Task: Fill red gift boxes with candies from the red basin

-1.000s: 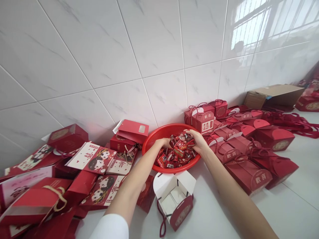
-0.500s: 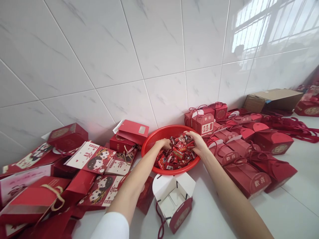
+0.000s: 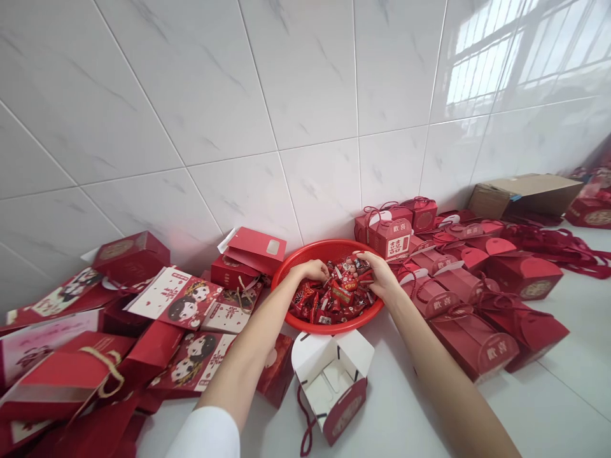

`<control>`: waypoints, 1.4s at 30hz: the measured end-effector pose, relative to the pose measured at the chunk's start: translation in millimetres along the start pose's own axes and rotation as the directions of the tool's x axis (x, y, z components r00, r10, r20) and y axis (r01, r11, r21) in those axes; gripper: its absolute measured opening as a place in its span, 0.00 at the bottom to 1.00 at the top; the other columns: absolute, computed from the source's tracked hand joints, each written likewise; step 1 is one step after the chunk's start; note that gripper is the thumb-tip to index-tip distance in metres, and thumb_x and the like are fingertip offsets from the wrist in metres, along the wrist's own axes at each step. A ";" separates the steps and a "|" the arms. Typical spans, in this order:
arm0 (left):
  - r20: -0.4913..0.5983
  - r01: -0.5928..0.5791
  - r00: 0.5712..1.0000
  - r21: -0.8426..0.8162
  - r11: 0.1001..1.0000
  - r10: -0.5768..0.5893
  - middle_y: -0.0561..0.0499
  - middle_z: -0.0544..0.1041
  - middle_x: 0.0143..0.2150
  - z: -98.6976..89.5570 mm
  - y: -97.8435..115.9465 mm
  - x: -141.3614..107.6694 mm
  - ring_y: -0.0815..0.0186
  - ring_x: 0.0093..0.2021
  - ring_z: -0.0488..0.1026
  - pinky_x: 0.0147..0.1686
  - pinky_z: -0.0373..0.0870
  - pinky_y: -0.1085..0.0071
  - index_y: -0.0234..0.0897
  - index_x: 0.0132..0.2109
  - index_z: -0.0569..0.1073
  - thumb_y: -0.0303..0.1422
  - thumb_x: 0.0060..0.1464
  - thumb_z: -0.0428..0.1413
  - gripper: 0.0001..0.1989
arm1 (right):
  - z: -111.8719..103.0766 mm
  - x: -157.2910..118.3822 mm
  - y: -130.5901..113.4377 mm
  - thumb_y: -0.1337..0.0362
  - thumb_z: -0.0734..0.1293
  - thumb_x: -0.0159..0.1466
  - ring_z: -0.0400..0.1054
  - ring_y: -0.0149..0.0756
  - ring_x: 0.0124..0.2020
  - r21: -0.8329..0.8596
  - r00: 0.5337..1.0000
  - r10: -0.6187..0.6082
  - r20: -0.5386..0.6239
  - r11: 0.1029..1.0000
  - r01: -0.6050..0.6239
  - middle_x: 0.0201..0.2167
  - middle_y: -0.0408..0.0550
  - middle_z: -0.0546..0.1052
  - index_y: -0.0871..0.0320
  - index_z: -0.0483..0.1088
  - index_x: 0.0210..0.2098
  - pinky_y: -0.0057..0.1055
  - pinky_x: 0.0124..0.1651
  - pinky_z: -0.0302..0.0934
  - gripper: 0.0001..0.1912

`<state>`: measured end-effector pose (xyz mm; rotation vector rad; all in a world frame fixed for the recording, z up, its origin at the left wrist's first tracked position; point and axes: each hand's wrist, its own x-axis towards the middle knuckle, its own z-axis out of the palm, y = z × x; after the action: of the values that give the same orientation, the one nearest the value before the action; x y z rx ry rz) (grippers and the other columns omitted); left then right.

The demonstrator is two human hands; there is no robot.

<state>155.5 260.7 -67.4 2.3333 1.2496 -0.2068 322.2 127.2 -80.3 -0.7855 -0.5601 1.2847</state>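
Observation:
A red plastic basket (image 3: 329,329) holds a heap of red-wrapped candies (image 3: 341,296). At the heap's left side, my left hand (image 3: 315,270) reaches in with fingers curled together; what they pinch, if anything, is hidden. My right hand (image 3: 379,275) is at the basket's right side, its fingers bent round wrapped candies, with a dark one showing by the fingertips. Just in front of the basket stands an open gift box (image 3: 329,385), white inside and red outside, with a dark red cord handle hanging at its left. No candy shows inside it.
Closed red gift boxes (image 3: 472,343) stand in rows to the right. Flat and folded red boxes (image 3: 184,305) lie piled at the left. A cardboard carton (image 3: 525,187) and dark red ribbons (image 3: 563,248) are at the far right. A tiled wall (image 3: 229,95) rises behind.
My left hand has shifted slightly left and up within the basket, uncovering more candies at the heap's left. My right hand stays almost where it was.

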 end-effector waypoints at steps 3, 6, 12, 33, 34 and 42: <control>-0.046 -0.043 0.998 -0.130 0.991 0.037 0.55 0.79 0.29 -7.2 -3.0 -7.2 0.66 0.30 0.73 0.27 0.66 0.75 0.39 0.34 0.80 0.29 0.35 0.64 0.13 | 0.3 -0.3 0.0 0.70 0.70 0.55 0.71 0.32 0.20 0.010 1.000 -0.010 0.024 1.000 0.010 0.24 0.46 0.79 0.58 0.72 0.29 0.26 0.22 0.65 0.03; -0.094 -0.077 0.994 -0.251 0.965 0.055 0.57 0.74 0.24 -14.9 -3.4 -15.8 0.70 0.23 0.67 0.22 0.62 0.75 0.37 0.37 0.80 0.28 0.35 0.64 0.16 | 1.8 -1.6 -0.9 0.70 0.69 0.55 0.71 0.32 0.20 0.014 1.000 0.000 0.008 1.000 0.000 0.23 0.46 0.79 0.58 0.72 0.28 0.26 0.22 0.65 0.02; -0.141 -0.126 0.988 -0.455 0.881 0.068 0.58 0.72 0.23 -27.0 2.1 -33.7 0.73 0.18 0.63 0.19 0.59 0.76 0.34 0.43 0.78 0.27 0.36 0.64 0.21 | 6.1 -5.4 -4.2 0.71 0.67 0.56 0.70 0.32 0.20 -0.004 0.999 0.013 -0.030 1.000 -0.013 0.22 0.46 0.79 0.58 0.73 0.28 0.25 0.21 0.64 0.03; 0.036 -0.083 0.994 -0.386 0.919 0.105 0.56 0.75 0.24 -4.9 -16.9 -51.1 0.69 0.23 0.64 0.22 0.58 0.73 0.37 0.38 0.84 0.45 0.46 0.63 0.18 | 2.5 -2.7 -3.1 0.70 0.68 0.57 0.73 0.34 0.22 -0.018 0.999 0.028 0.019 0.999 -0.028 0.24 0.47 0.80 0.59 0.73 0.30 0.27 0.24 0.67 0.02; 0.041 -0.087 0.993 -0.372 0.924 0.110 0.56 0.75 0.24 -6.0 -17.2 -51.5 0.69 0.24 0.65 0.23 0.59 0.73 0.37 0.36 0.84 0.44 0.46 0.63 0.16 | 2.2 -2.6 -3.0 0.70 0.68 0.57 0.73 0.34 0.22 -0.018 0.999 0.025 0.020 1.000 -0.024 0.24 0.47 0.80 0.59 0.73 0.30 0.27 0.25 0.67 0.02; -0.055 -0.298 0.954 -0.262 0.918 0.294 0.52 0.84 0.38 -5.5 -9.8 -55.7 0.60 0.42 0.76 0.43 0.67 0.72 0.37 0.34 0.82 0.37 0.42 0.65 0.11 | 5.2 -4.0 -4.1 0.71 0.66 0.58 0.73 0.33 0.21 -0.017 0.999 0.036 -0.004 0.999 -0.036 0.23 0.47 0.80 0.59 0.73 0.30 0.26 0.24 0.67 0.04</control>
<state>115.1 226.5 -46.5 2.2494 0.8518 0.0776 320.0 124.0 -73.6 -0.8148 -0.5570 1.3129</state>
